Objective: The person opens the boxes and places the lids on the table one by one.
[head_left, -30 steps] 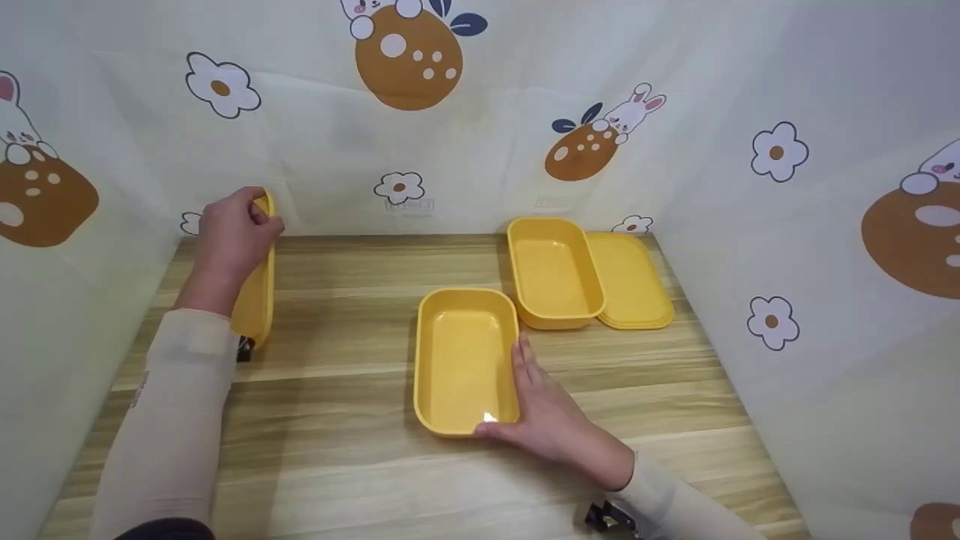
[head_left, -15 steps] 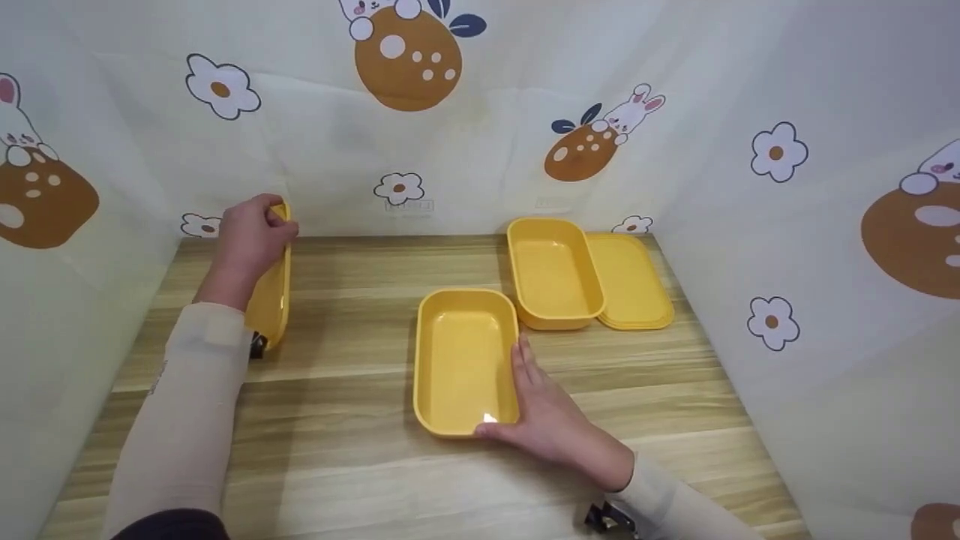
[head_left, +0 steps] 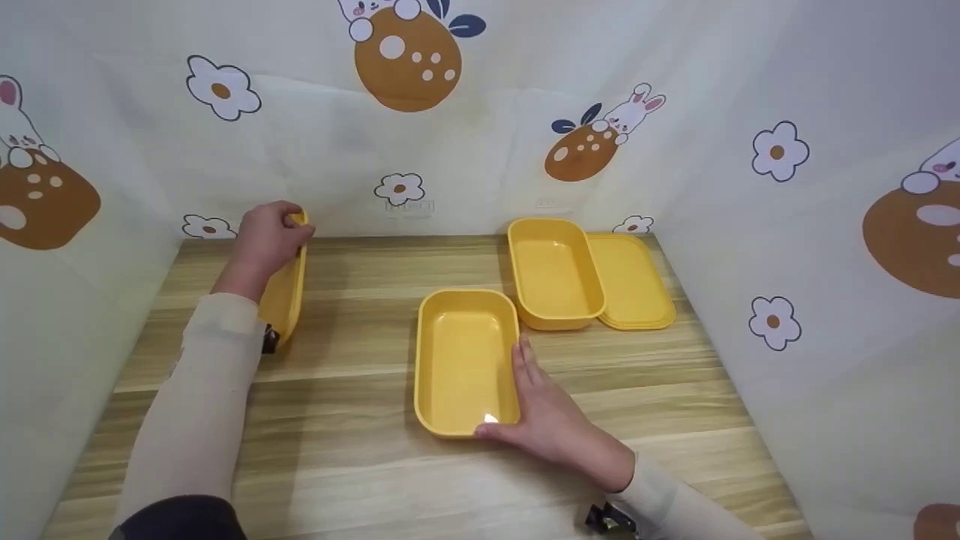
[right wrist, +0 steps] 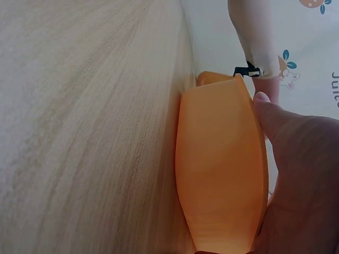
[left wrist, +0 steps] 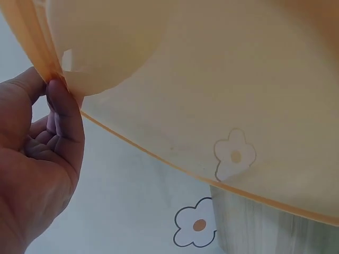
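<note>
At the left of the head view, my left hand (head_left: 270, 238) pinches the far end of a yellow lid (head_left: 283, 296) between thumb and fingers. That lid stands nearly on edge, its long side toward the camera. Seen close in the left wrist view, the lid (left wrist: 212, 79) looks thin and translucent. A yellow rectangular food container (head_left: 465, 367) sits uncovered at mid-table. Against its near right corner rests my right hand (head_left: 551, 416), fingers straight along the right side and thumb at the near rim. The right wrist view shows the container's outer wall (right wrist: 220, 159) beside the thumb.
Behind the right hand, a second yellow container (head_left: 556, 277) stands uncovered, close to the first one's far right corner. A yellow lid (head_left: 634, 285) lies flat beside it. Printed cloth walls (head_left: 465, 142) enclose the wooden tabletop (head_left: 360, 390) at the back and sides.
My left hand has moved steadily right and slightly nearer, carrying the upright lid with it. The right hand and both containers have stayed in place.
</note>
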Demonstrator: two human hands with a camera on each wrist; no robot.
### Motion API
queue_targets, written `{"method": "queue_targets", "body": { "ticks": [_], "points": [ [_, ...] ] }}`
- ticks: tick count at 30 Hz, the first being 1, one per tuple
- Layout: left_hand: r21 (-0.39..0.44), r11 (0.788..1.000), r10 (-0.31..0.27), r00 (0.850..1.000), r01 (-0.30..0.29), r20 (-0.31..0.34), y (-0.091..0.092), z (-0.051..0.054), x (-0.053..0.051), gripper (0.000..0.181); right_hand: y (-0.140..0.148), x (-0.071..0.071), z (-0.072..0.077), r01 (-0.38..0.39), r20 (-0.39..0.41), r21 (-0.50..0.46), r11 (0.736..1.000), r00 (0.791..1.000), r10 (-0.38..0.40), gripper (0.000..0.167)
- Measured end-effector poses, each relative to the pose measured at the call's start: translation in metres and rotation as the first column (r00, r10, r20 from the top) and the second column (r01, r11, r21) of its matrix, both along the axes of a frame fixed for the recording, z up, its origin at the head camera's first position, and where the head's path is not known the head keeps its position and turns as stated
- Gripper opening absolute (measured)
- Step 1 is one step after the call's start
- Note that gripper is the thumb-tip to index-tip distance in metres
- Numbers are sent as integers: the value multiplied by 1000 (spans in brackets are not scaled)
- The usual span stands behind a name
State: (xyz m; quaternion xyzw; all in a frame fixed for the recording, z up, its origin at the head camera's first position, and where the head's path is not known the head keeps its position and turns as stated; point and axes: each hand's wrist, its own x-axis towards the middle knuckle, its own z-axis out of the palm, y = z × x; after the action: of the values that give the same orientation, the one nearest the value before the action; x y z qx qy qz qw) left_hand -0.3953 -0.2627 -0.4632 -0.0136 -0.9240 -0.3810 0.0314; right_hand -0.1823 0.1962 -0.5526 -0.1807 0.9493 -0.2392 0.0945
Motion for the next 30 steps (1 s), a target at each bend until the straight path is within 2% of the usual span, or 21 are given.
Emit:
{"method": "queue_targets", "body": {
  "ticks": [8, 13, 21, 30],
  "points": [
    [-7, 999, -36, 996, 37, 83, 10, -7, -9, 58, 0, 0, 1, -6, -1, -3, 1000, 1000, 6, 145],
    [4, 999, -35, 991, 35, 128, 17, -11, -13, 57, 0, 0, 1, -6, -4, -2, 1000, 1000, 6, 145],
    [-14, 1000, -19, 992, 21, 128, 20, -26, -22, 56, 0, 1, 1, -4, -6, -2, 1000, 1000, 4, 146],
    [-37, 999, 3, 988, 2, 155, 25, -38, -27, 54, 0, 1, 2, 7, 4, -10, 1000, 1000, -7, 145]
  ]
}}
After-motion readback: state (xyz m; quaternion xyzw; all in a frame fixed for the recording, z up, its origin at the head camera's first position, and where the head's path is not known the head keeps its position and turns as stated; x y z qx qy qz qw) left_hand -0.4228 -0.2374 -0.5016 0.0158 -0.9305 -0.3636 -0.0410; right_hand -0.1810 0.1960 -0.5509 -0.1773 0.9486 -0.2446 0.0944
